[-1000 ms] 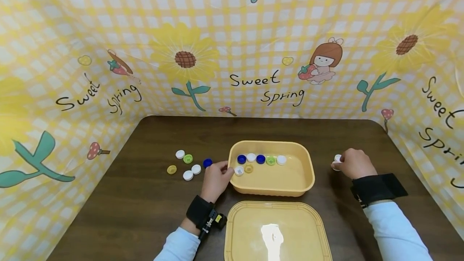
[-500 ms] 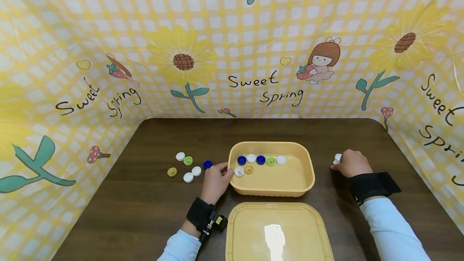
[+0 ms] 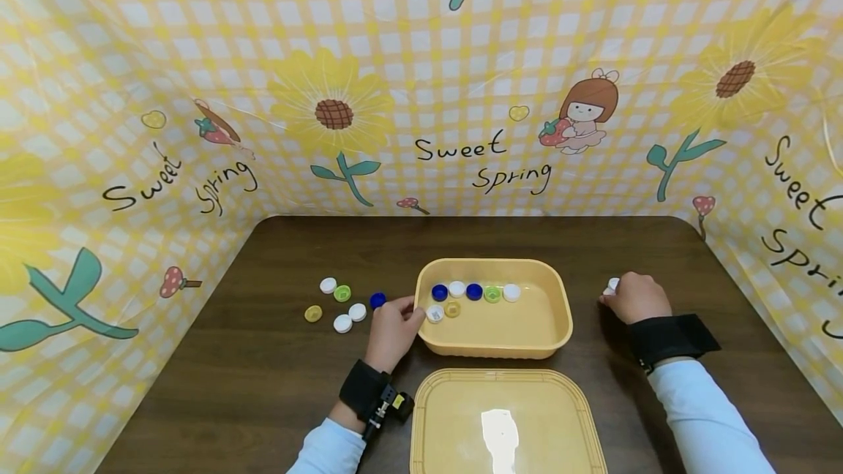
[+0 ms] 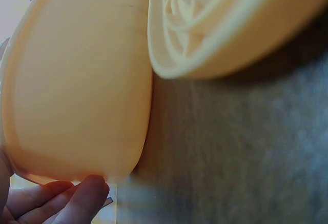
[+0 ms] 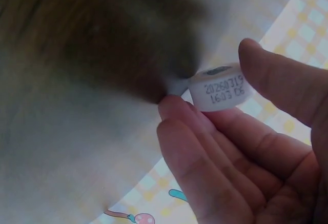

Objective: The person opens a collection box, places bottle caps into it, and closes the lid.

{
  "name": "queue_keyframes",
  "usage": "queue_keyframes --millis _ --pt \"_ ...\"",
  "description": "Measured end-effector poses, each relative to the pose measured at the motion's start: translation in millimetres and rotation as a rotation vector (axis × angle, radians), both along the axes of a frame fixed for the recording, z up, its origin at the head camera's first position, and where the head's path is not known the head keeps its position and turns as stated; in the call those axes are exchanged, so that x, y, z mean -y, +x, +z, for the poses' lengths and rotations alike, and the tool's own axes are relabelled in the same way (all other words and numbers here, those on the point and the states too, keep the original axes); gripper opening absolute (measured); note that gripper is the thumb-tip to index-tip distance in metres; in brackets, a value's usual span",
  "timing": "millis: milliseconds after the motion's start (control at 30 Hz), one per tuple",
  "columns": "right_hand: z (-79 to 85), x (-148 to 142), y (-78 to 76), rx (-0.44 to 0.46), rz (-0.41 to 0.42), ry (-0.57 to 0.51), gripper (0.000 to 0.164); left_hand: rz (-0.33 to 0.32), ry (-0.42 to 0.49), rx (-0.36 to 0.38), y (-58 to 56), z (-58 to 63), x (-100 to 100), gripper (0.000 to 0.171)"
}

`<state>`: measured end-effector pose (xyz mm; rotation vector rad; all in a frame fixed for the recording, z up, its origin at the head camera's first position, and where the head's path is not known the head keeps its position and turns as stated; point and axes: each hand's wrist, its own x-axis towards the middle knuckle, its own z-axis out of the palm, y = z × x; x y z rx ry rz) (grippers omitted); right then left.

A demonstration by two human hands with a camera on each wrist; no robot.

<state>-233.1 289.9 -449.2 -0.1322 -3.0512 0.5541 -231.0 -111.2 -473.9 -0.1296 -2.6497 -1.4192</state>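
My right hand (image 3: 637,297) pinches a white bottle cap (image 5: 220,89) between thumb and fingers, just above the table at the right. Printed digits show on the cap's side in the right wrist view. A second pale shape behind it is blurred. My left hand (image 3: 391,331) holds the left wall of a yellow plastic box (image 3: 494,339), fingertips (image 4: 92,188) against it in the left wrist view. Inside the box, several blue, white and green caps form a back row. A white cap (image 3: 435,313) and a yellow cap (image 3: 451,309) lie in front of them, near the left wall.
Left of the box lie several loose caps, among them a blue cap (image 3: 377,301), a green cap (image 3: 342,293) and a yellow cap (image 3: 312,314). A yellow lid (image 3: 454,423) lies in front of the box. A checked cloth (image 3: 461,79) encloses the brown table (image 3: 217,386).
My right hand has shifted slightly left, with the white cap at its fingertips. My left hand keeps its hold on the box, and the caps inside have not moved.
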Motion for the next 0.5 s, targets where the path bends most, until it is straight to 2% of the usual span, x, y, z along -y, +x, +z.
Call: queue_keyframes --millis 233,500 --pt "-0.7 1.0 1.9 -0.021 0.005 -0.020 0.032 -0.007 0.004 -0.011 1.2 0.1 0.0 0.028" --pt "7.4 1.3 6.2 -0.062 0.031 -0.030 0.018 -0.010 0.001 -0.001 0.8 1.2 0.5 0.029"
